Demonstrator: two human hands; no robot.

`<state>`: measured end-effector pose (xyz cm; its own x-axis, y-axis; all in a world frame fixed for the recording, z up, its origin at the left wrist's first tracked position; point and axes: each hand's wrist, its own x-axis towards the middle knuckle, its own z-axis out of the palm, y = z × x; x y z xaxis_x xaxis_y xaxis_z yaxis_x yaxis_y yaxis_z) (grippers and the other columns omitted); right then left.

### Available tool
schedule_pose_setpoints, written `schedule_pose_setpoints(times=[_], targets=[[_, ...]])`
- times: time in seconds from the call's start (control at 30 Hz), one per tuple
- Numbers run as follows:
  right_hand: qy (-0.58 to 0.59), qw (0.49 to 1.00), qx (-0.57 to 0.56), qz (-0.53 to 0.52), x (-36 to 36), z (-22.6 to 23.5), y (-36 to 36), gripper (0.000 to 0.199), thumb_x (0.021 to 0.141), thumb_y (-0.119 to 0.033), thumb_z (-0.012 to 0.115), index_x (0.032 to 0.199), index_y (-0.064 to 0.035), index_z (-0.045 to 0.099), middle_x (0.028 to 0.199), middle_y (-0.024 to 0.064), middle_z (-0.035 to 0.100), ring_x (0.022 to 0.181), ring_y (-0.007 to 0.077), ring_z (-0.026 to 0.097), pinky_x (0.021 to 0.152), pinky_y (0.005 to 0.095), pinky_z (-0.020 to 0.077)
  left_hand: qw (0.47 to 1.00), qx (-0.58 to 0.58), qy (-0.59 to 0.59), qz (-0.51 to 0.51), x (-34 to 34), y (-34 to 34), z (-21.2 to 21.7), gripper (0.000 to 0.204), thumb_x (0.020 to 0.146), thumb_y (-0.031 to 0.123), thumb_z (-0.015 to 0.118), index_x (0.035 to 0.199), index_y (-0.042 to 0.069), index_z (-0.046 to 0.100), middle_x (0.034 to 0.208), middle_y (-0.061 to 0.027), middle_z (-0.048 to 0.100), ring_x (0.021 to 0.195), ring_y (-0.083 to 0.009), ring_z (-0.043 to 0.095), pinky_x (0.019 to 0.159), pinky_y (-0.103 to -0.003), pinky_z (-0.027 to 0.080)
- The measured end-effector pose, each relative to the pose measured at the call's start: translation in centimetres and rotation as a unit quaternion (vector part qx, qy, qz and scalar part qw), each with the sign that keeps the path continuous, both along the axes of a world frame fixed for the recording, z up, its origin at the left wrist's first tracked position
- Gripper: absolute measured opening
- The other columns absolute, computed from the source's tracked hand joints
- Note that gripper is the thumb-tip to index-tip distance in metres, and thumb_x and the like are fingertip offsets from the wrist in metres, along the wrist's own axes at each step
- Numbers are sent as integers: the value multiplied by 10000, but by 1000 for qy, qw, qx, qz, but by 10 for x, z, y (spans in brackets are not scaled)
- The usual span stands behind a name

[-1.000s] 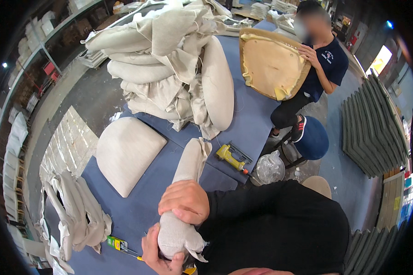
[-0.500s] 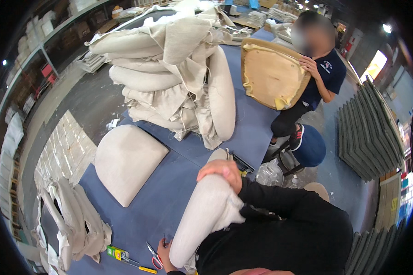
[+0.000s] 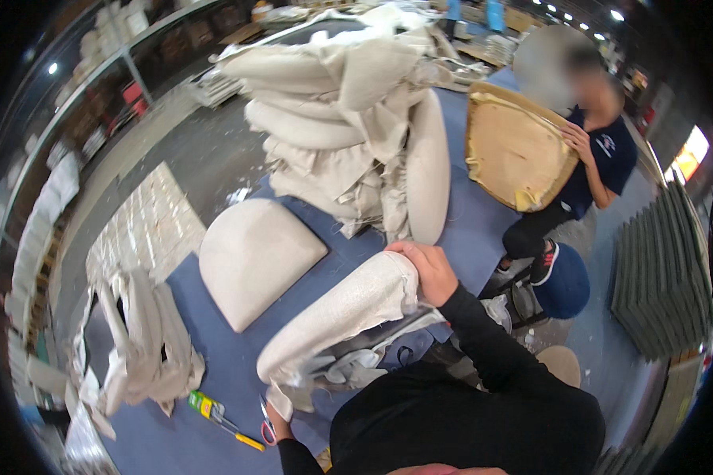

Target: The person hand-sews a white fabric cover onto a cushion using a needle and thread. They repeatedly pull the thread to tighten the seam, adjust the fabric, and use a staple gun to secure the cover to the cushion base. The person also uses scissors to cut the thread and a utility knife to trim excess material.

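Observation:
A padded seat cushion (image 3: pixel 337 313) in beige cloth stands tilted on its edge in front of me, its raw underside and loose cloth facing my body. At its far right end, my right hand (image 3: pixel 429 271) is closed around the rounded edge. My left hand (image 3: pixel 279 419) is low at the near left end, closed on a loose flap (image 3: pixel 280 401) of the cover cloth, which partly hides its fingers. Scissors (image 3: pixel 268 431) with red handles lie right beside that hand. Farther left on the blue-grey table (image 3: pixel 238 364) rests another beige cushion (image 3: pixel 253 257), smooth side up.
A tall pile of beige cushions (image 3: pixel 333 134) stands at the table's back. More covered pieces (image 3: pixel 139 340) lean at the left, near a yellow-handled screwdriver (image 3: pixel 245 439) and a green package (image 3: pixel 203 404). Across the table, a seated person (image 3: pixel 602 158) holds a wooden-backed panel (image 3: pixel 519 146). Grey panels (image 3: pixel 661 269) stand at right.
The cushion has tilted away from my body, exposing its underside. My right hand has shifted from its top to its far end. The whole view has swung, moving the surroundings rightward.

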<state>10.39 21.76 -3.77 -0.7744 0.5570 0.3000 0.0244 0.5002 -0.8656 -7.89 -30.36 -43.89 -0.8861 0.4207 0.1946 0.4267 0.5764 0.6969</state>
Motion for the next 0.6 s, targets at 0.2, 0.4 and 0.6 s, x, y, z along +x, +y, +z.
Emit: schedule_pose_setpoints(times=[0.2,0.4,0.6], targets=[[118,965,-75,221,-23,26,-41,746,1007,-552,564,1416,72,576,1377,208,647,1299,308,616,1127,425,442,990,-90,-92,65,16,7,29,536,914,235,743,1391,13,640,1303,-275,689,1222,-430,663,1006,-508,521],[71,989,48,117,-16,-7,-47,902,953,-628,580,1542,47,475,1506,221,530,1382,323,525,1182,460,381,954,-115,-4,277,85,26,58,516,838,209,771,1330,96,662,1320,-142,651,1333,-351,553,1108,-499,431],[98,986,46,128,-29,-2,-41,882,944,-581,591,1553,43,459,1528,218,507,1425,346,487,1215,474,339,906,-166,-40,386,117,-11,52,388,859,209,766,1233,134,695,1313,-55,658,1284,-289,572,1039,-479,436]])
